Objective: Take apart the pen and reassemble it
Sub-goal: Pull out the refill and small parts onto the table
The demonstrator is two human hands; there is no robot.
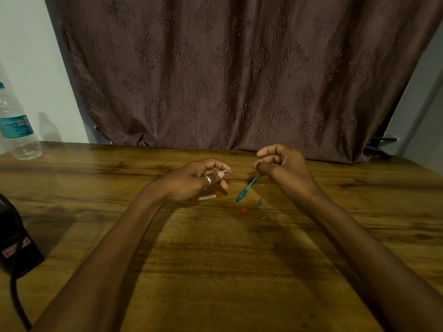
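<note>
At the far left, about 9 o'clock, a water bottle (pixel 16 125) stands near the table (pixel 215 271) edge, and a black device (pixel 14 240) with a cable sits at 8 o'clock, both well apart from the work. The left hand (pixel 191 180) is closed around a small teal-tipped pen part (pixel 224 171), pinched at the fingertips. At 3 o'clock from it, the right hand (pixel 280 164) is curled shut on the upper end of the teal pen barrel (pixel 247 189), which slants down toward the table. Below, a red piece (pixel 244 210), a greenish cap piece (pixel 260 201) and a tiny grey piece (pixel 264 218) lie loose. I judge the pen is apart; next the parts must be aligned and inserted. The near table is open; loose parts could roll.
</note>
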